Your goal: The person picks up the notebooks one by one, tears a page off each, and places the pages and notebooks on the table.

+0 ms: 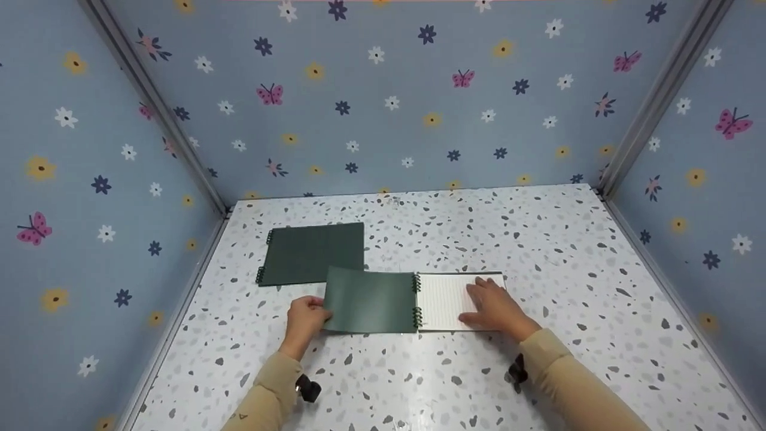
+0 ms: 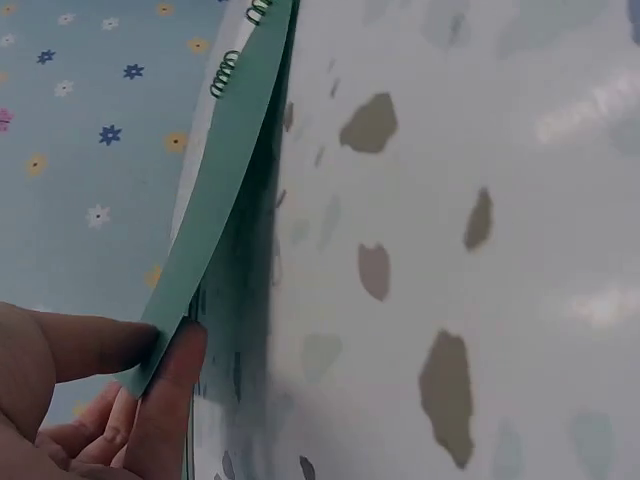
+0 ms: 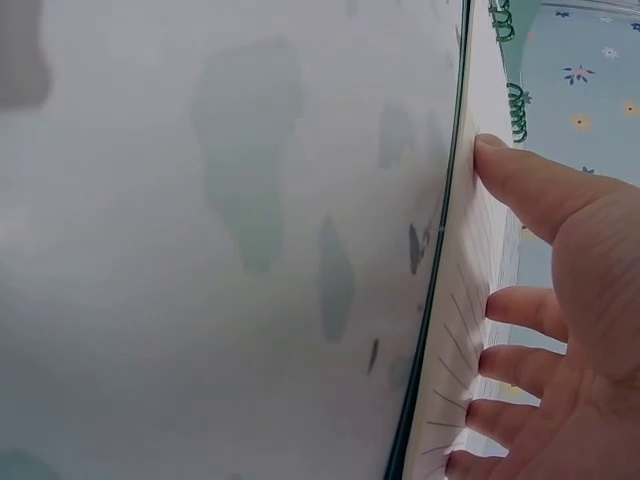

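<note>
A spiral notebook lies opened out on the table, its dark green cover (image 1: 371, 301) turned to the left and its lined white pages (image 1: 441, 302) to the right of the green coil rings. My left hand (image 1: 306, 320) pinches the cover's outer edge between thumb and fingers; in the left wrist view that cover (image 2: 215, 210) is bent and lifted off the surface. On the pages rests my right hand (image 1: 494, 304), fingers spread. The right wrist view shows its thumb (image 3: 530, 185) and fingertips touching the paper.
A second dark green spiral notebook (image 1: 314, 254), closed, lies behind and to the left, its near right corner overlapped by the lifted cover. The speckled white table (image 1: 538, 239) is bordered by blue flowered panels (image 1: 395, 90) at the back and both sides.
</note>
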Action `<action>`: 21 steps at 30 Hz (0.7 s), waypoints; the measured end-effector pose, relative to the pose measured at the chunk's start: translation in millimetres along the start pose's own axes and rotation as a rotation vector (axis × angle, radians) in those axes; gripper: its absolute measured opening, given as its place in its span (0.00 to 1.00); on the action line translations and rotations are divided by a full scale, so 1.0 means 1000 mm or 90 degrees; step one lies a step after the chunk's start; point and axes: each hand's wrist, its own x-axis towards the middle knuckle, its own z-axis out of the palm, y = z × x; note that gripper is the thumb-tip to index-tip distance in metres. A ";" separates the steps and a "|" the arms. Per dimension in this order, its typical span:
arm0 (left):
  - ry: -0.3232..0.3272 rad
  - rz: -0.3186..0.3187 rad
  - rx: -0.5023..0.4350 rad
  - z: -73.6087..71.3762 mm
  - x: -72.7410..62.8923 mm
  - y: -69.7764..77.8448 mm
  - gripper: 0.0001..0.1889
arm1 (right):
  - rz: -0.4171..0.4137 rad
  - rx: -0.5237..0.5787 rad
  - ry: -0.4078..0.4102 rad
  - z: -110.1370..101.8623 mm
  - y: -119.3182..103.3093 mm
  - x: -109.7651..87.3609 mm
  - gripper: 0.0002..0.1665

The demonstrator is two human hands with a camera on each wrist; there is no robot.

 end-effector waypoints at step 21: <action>-0.008 0.181 0.408 0.009 -0.005 0.014 0.12 | -0.012 0.002 0.018 -0.003 0.002 -0.004 0.48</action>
